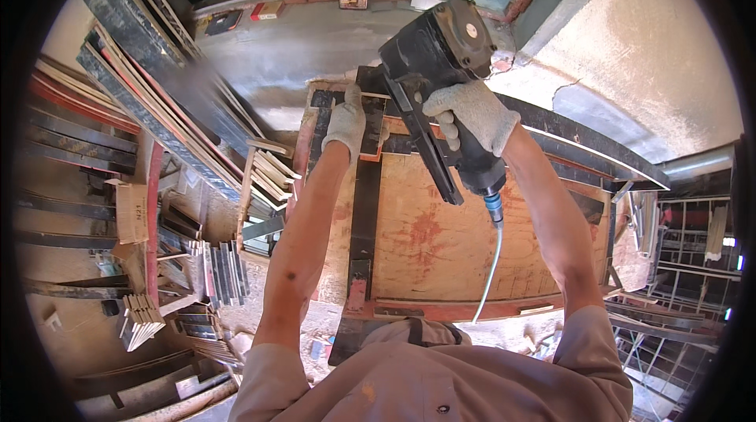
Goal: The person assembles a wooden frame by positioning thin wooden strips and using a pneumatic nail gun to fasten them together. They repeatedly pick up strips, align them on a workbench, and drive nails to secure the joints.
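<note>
Here, gripping the black nail gun (pixel 429 48) by its handle in the gloved right hand (pixel 472 116), over the far edge of the plywood panel (pixel 417 241), with its nose near the left thumb. Clasping a dark wooden piece (pixel 373 121) with the gloved left hand (pixel 344 124), apart from the right. Connected at the handle's end, through a blue coupling (pixel 494 208), to a pale hose (pixel 487 276).

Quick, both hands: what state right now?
Left hand: touching the dark wood piece; fingers mostly hidden, so grip can't be told.
Right hand: closed, holding the black nail gun.
</note>
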The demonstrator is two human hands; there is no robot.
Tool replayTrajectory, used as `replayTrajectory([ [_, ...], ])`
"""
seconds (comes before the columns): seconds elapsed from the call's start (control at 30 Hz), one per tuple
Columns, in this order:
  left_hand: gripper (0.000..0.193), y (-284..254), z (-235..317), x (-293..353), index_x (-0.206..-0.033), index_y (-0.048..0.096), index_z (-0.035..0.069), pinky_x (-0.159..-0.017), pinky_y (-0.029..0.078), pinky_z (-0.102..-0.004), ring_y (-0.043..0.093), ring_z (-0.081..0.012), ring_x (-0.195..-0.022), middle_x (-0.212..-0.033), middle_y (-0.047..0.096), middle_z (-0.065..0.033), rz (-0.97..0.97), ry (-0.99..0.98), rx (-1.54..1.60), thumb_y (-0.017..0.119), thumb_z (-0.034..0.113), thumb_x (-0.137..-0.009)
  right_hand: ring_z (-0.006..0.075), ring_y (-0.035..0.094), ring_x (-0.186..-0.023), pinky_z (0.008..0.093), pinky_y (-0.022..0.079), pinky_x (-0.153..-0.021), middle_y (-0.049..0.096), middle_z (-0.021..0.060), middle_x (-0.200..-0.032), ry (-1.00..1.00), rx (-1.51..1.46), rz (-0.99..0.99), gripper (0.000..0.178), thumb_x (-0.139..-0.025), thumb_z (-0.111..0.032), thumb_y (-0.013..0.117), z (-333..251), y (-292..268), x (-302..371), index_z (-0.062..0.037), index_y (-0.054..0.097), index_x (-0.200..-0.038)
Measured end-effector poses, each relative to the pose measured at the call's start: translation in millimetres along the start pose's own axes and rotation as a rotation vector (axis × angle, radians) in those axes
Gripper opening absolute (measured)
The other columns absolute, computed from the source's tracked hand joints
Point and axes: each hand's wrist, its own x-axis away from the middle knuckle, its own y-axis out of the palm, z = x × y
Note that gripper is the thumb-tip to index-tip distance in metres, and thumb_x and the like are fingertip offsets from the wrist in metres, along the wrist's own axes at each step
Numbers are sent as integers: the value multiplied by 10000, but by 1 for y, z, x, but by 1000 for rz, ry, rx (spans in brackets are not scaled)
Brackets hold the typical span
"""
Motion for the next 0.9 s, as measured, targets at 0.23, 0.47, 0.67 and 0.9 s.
replayTrajectory([
  [0.23, 842, -2, -4, -8, -1060, 690, -77, -627, 587, -367, 745, -278, -741, -834, 737, -177, -13, -20, -58, 291, 664, -1039, 180, 526, -430, 334, 458, -383, 508, 51, -563, 72, 70, 50, 114, -802, -38, 684, -11, 13, 5, -2, 600, -735],
  [0.47, 943, -11, -23, -21, -1132, 668, -108, -854, 546, -394, 708, -345, -983, -1018, 721, -240, -39, -90, 36, 191, 699, -1024, 171, 513, -432, 324, 466, -407, 476, 35, -550, 123, 96, 50, 62, -826, -33, 681, -28, 16, 6, 7, 636, -843],
  [0.67, 923, -21, -33, -30, -1304, 579, -100, -1073, 413, -468, 539, -452, -1296, -1290, 611, -344, 94, 31, -147, 125, 658, -1039, 183, 533, -460, 355, 455, -391, 508, 60, -605, 103, 171, 45, 95, -832, -46, 691, -30, 19, 2, 35, 656, -867],
  [0.9, 562, -33, -49, -2, -1243, 550, 38, -751, 562, -422, 635, -332, -935, -987, 664, -196, -53, 19, 298, 415, 543, -1039, 145, 529, -467, 310, 436, -383, 513, 39, -588, 134, 164, 130, 96, -829, -70, 688, -17, 19, 69, 0, 624, -815],
])
